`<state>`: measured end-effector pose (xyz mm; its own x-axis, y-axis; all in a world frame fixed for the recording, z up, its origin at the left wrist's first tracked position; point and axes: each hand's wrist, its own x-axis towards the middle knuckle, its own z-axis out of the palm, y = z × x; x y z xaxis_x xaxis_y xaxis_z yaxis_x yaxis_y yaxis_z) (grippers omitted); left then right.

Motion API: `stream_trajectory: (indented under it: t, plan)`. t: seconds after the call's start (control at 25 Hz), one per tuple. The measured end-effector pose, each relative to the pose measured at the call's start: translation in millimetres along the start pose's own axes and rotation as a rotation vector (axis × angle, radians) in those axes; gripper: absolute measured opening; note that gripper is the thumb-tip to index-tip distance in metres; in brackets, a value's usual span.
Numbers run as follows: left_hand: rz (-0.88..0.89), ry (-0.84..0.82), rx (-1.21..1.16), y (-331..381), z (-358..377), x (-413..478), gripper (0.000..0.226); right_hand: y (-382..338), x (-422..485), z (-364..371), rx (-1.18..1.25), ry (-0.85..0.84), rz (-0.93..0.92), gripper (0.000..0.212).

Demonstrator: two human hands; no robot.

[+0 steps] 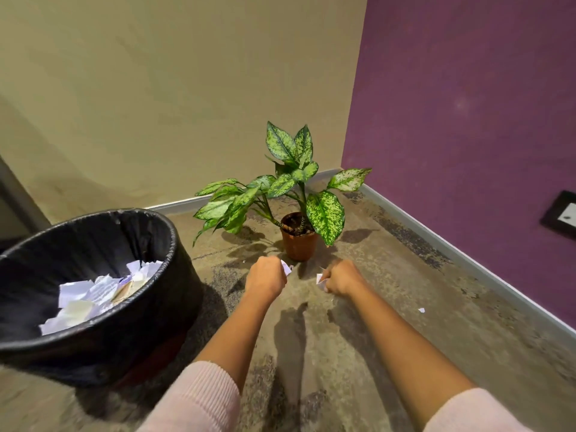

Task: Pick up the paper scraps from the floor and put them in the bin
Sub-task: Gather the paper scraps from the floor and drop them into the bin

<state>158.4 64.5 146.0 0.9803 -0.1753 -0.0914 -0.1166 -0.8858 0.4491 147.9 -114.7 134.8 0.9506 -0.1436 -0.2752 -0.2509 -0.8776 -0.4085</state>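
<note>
Now white paper scraps [93, 294] lie heaped inside the black-lined bin [174, 244] at near left; the left hand [265, 277] is closed on a scrap [286, 267], the right hand [341, 277] pinches another scrap [320, 279]; one stray scrap [421, 310] lies on the floor [389, 275] at right; a potted plant [297, 238] stands just beyond the hands.

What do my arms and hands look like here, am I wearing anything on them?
Both arms wear pale pink, ribbed knit sleeves, pushed up so the forearms are bare. The left hand and the right hand are bare too: no gloves. No watch, bracelet or ring shows from this angle, though the fingers are mostly hidden from view.
</note>
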Motion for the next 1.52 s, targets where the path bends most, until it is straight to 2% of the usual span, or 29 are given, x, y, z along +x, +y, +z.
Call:
stream_trajectory:
  t: [0.36, 0.56, 0.72, 0.84, 1.2, 1.36, 1.52]
  plan:
    - [-0.012, 0.129, 0.073, -32, -135, -32, 0.026, -142, -47, -51, -0.064, -0.024, -0.260, 0.016]
    - [-0.099, 0.234, 0.069, -68, -221, -49, 0.021, -235, -64, -81, -0.099, -0.026, -0.395, 0.017]
    - [-0.229, 0.211, 0.170, -117, -271, -52, 0.024, -301, -72, -77, -0.073, -0.030, -0.503, 0.020]
    - [-0.321, 0.128, 0.237, -154, -282, -55, 0.023, -336, -73, -58, -0.081, -0.053, -0.567, 0.025]
    - [-0.470, -0.167, 0.197, -204, -268, -58, 0.020, -360, -70, 2, -0.096, -0.208, -0.676, 0.034]
    - [-0.430, -0.077, 0.297, -199, -269, -54, 0.032, -353, -64, 0, -0.011, -0.202, -0.679, 0.028]
    - [-0.384, -0.012, 0.287, -180, -271, -51, 0.032, -340, -62, -6, 0.068, -0.144, -0.661, 0.031]
